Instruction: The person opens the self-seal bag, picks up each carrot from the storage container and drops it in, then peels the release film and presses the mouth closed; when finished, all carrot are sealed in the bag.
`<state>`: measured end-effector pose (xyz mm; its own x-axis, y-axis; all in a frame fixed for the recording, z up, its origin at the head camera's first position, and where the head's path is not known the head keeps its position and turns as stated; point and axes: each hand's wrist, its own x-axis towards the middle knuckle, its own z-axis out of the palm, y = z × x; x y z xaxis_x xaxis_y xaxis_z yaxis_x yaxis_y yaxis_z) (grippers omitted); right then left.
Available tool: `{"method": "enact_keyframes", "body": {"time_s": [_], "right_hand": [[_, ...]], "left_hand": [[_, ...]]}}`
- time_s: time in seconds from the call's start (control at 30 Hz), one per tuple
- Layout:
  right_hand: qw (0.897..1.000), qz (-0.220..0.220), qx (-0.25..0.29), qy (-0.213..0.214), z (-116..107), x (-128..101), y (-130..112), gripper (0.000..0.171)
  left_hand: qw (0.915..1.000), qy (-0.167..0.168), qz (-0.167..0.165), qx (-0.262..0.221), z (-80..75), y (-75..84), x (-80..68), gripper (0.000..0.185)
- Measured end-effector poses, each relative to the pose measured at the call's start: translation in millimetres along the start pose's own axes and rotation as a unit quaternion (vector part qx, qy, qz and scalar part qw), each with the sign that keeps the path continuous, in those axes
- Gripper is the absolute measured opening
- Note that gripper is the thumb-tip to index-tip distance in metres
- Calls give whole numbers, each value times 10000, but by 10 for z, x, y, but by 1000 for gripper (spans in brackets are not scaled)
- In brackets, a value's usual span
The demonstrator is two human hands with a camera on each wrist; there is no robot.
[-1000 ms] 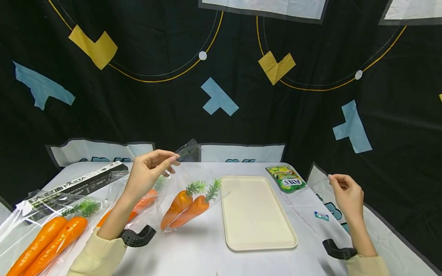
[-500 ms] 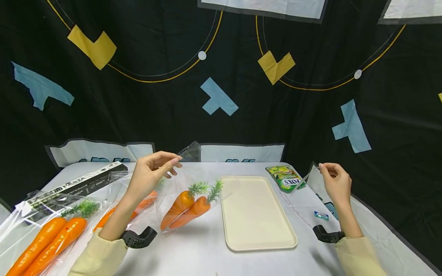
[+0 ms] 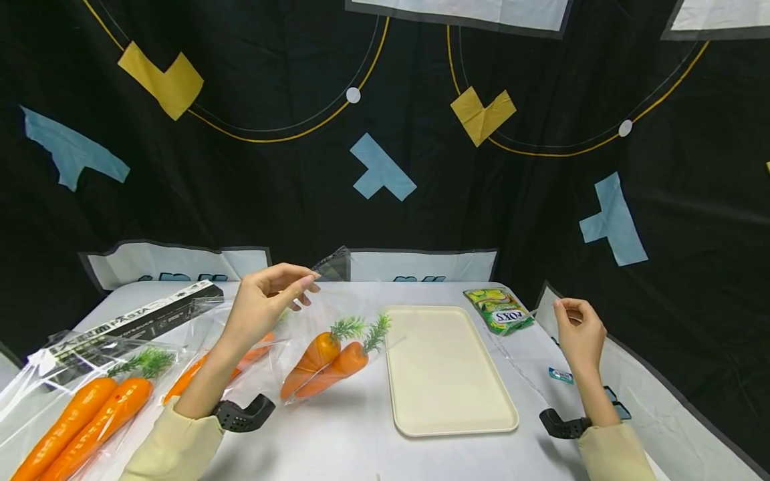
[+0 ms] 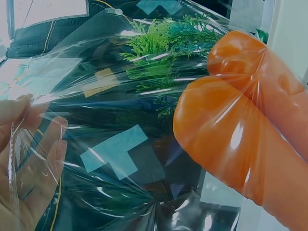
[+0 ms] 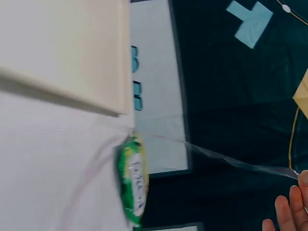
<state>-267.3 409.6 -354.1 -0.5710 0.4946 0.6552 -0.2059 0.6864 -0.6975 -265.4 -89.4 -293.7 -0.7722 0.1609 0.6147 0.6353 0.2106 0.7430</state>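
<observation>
Pinching carrot bag top, left hand — bag hanging below

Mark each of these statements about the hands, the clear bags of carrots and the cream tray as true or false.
1. The left hand pinches the top edge of a clear plastic bag holding two orange carrots with green tops. True.
2. The cream rectangular plastic tray holds the two carrots. False: the tray is bare; the carrots hang in the bag to its left.
3. The green candy packet lies on the white table beyond the tray's far right corner. True.
4. The right hand rests flat on the tray. False: it is raised to the right of the tray, fingers curled on a thin clear plastic film.
5. A second clear bag of carrots lies at the table's left. True.
</observation>
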Motion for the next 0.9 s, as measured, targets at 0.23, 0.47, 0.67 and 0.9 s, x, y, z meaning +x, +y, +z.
{"method": "enact_keyframes", "body": {"time_s": [0.23, 0.47, 0.67, 0.9], "right_hand": [[9981, 217, -338, -466, -150, -218, 131, 21], [9878, 301, -676, -1372, -391, -356, 110, 23], [9742, 142, -965, -2037, -549, -468, 147, 24], [9546, -59, -1434, -2612, -682, -535, 240, 21]], "left_hand": [[10000, -7, -62, -22, 4, 5, 4, 16], [10000, -55, -33, 30, -8, 9, -1, 15], [10000, -85, 3, 7, -7, 7, 4, 15], [10000, -73, -8, -41, -1, 9, 10, 15]]}}
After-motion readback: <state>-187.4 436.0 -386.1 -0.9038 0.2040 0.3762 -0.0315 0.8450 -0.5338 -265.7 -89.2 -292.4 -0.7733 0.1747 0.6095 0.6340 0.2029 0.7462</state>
